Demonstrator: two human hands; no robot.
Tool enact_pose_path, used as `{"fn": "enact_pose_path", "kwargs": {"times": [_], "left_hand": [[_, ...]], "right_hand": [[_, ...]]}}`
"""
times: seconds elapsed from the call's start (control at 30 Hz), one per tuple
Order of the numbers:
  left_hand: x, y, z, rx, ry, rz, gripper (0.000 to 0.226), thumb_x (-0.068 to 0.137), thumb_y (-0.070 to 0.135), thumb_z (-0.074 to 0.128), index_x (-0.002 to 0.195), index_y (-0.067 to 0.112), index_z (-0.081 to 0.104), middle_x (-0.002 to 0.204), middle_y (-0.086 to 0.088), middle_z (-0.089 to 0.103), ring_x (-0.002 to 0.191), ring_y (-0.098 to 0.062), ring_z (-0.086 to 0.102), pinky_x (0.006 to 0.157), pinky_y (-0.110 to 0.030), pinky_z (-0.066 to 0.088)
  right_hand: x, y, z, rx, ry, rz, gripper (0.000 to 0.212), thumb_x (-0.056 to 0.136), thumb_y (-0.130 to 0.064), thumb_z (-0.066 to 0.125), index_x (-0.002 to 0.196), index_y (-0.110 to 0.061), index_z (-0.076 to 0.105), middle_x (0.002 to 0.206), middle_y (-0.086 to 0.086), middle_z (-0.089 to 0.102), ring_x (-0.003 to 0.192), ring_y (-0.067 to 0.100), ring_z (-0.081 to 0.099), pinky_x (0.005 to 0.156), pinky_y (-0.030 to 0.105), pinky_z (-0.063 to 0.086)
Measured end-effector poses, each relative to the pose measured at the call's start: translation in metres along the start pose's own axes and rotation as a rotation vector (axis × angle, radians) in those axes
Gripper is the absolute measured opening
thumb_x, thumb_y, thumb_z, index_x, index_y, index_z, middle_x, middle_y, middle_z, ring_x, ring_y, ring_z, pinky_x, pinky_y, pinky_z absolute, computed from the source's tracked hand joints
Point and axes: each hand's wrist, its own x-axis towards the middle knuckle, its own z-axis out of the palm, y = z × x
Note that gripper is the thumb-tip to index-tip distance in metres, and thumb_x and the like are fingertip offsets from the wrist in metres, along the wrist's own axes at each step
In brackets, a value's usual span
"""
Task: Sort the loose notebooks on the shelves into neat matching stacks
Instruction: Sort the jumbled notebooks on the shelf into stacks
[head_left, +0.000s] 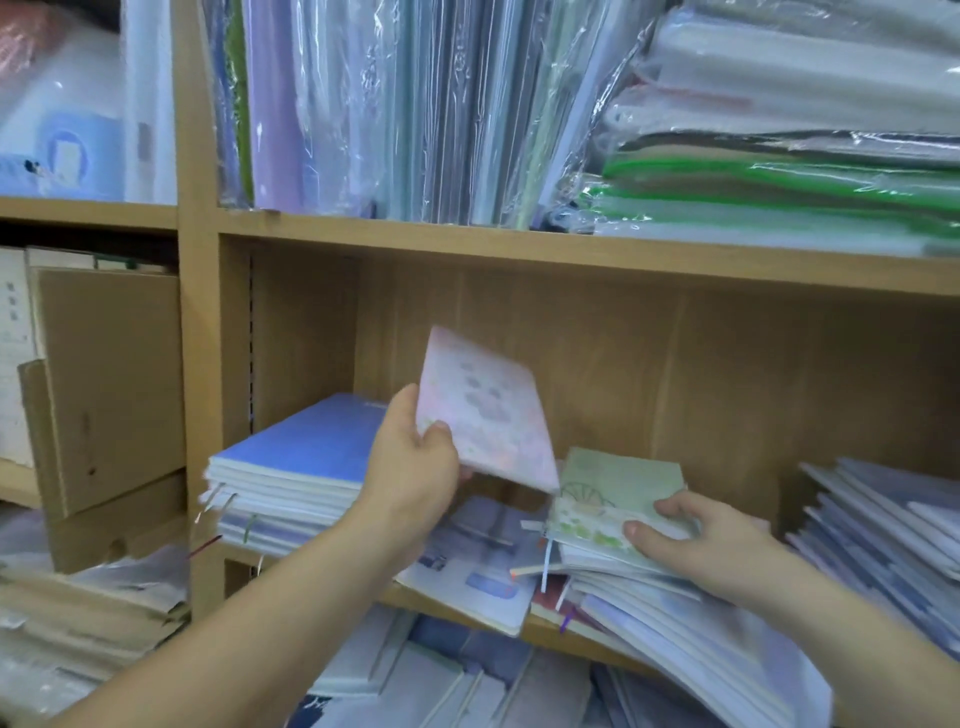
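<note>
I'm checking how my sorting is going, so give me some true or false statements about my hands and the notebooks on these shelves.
1. The left hand holds a pink notebook up in the air. True.
2. The right hand is empty. False: its fingers and thumb grip a green notebook.
3. A blue-covered stack lies left of the pink notebook. True.
4. The upper shelf is bare. False: it holds plastic-wrapped folders.

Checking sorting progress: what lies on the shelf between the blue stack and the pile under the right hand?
Head view: a loose grey-blue notebook lies flat there, overhanging the shelf edge, beneath the held pink notebook.
</note>
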Motion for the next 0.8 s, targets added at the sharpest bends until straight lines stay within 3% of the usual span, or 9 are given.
{"fn": "enact_pose_path", "kwargs": {"times": [0.03, 0.1, 0.2, 0.33, 0.4, 0.53, 0.6, 0.7, 0.8], "left_hand": [[-0.002, 0.005, 0.001, -0.078, -0.027, -0.020, 0.031, 0.103, 0.002, 0.039, 0.117, 0.021, 0.061, 0.105, 0.000, 0.075, 0.092, -0.019, 0.072, 0.073, -0.033, 0.061], [-0.009, 0.010, 0.011, -0.143, -0.112, -0.089, 0.030, 0.104, 0.002, 0.039, 0.116, 0.018, 0.061, 0.106, -0.002, 0.075, 0.085, -0.019, 0.072, 0.066, -0.028, 0.058], [-0.032, -0.007, 0.037, -0.045, -0.215, -0.177, 0.027, 0.101, 0.004, 0.041, 0.111, 0.018, 0.062, 0.102, -0.007, 0.074, 0.075, -0.017, 0.065, 0.062, -0.032, 0.052], [-0.060, -0.033, 0.057, 0.163, -0.254, -0.248, 0.012, 0.097, 0.014, 0.055, 0.105, 0.016, 0.064, 0.097, -0.003, 0.070, 0.083, -0.013, 0.064, 0.059, -0.021, 0.049], [-0.058, -0.037, 0.059, 0.181, -0.278, -0.242, 0.008, 0.094, 0.019, 0.066, 0.100, 0.016, 0.069, 0.096, -0.003, 0.073, 0.081, -0.009, 0.068, 0.063, -0.024, 0.053], [-0.052, -0.035, 0.061, 0.103, -0.411, -0.349, 0.016, 0.095, 0.016, 0.069, 0.110, 0.015, 0.071, 0.088, 0.001, 0.074, 0.056, 0.005, 0.064, 0.048, -0.010, 0.042], [-0.052, -0.037, 0.064, 0.075, -0.457, -0.385, 0.026, 0.093, 0.011, 0.071, 0.118, 0.014, 0.067, 0.080, 0.002, 0.075, 0.057, 0.001, 0.066, 0.047, -0.010, 0.043], [-0.049, -0.041, 0.065, 0.018, -0.466, -0.468, 0.064, 0.082, 0.016, 0.083, 0.137, 0.012, 0.049, 0.109, -0.005, 0.075, 0.077, -0.015, 0.072, 0.053, -0.014, 0.049], [-0.045, -0.048, 0.066, -0.027, -0.483, -0.445, 0.096, 0.064, 0.044, 0.089, 0.145, 0.011, 0.048, 0.124, -0.003, 0.072, 0.100, -0.018, 0.074, 0.080, -0.029, 0.060]], "right_hand": [[-0.001, 0.002, 0.000, 0.029, -0.005, 0.005, 0.050, 0.085, -0.055, 0.072, 0.121, -0.025, 0.058, 0.120, -0.005, 0.058, 0.096, 0.012, 0.051, 0.076, 0.022, 0.037], [-0.005, 0.007, -0.002, 0.115, -0.003, 0.029, 0.044, 0.084, -0.053, 0.073, 0.118, -0.029, 0.058, 0.104, -0.004, 0.062, 0.078, 0.012, 0.055, 0.064, 0.023, 0.043], [-0.013, 0.021, -0.004, 0.261, 0.022, 0.053, 0.020, 0.092, -0.032, 0.062, 0.112, -0.028, 0.060, 0.072, 0.003, 0.058, 0.057, 0.019, 0.050, 0.050, 0.026, 0.041], [-0.023, 0.032, -0.001, 0.432, -0.012, 0.086, 0.027, 0.098, -0.021, 0.055, 0.124, -0.026, 0.048, 0.077, 0.013, 0.065, 0.059, 0.021, 0.056, 0.052, 0.030, 0.047], [-0.023, 0.034, 0.001, 0.465, 0.004, 0.076, 0.036, 0.100, -0.018, 0.050, 0.134, -0.027, 0.044, 0.077, 0.012, 0.070, 0.059, 0.022, 0.060, 0.053, 0.031, 0.049], [-0.015, 0.029, -0.004, 0.606, 0.036, 0.129, 0.026, 0.102, -0.035, 0.047, 0.121, -0.021, 0.058, 0.061, 0.007, 0.065, 0.056, 0.027, 0.061, 0.051, 0.032, 0.047], [-0.014, 0.027, -0.005, 0.583, 0.011, 0.162, 0.035, 0.102, -0.050, 0.045, 0.114, -0.021, 0.061, 0.074, 0.013, 0.070, 0.056, 0.029, 0.064, 0.050, 0.032, 0.050], [-0.018, 0.030, 0.002, 0.492, -0.025, 0.096, 0.021, 0.102, -0.036, 0.055, 0.113, -0.022, 0.065, 0.090, 0.008, 0.072, 0.064, 0.021, 0.065, 0.050, 0.027, 0.049], [-0.021, 0.037, 0.009, 0.320, 0.105, -0.039, 0.020, 0.102, -0.033, 0.054, 0.114, -0.021, 0.064, 0.087, -0.004, 0.069, 0.066, 0.009, 0.059, 0.054, 0.021, 0.042]]}}
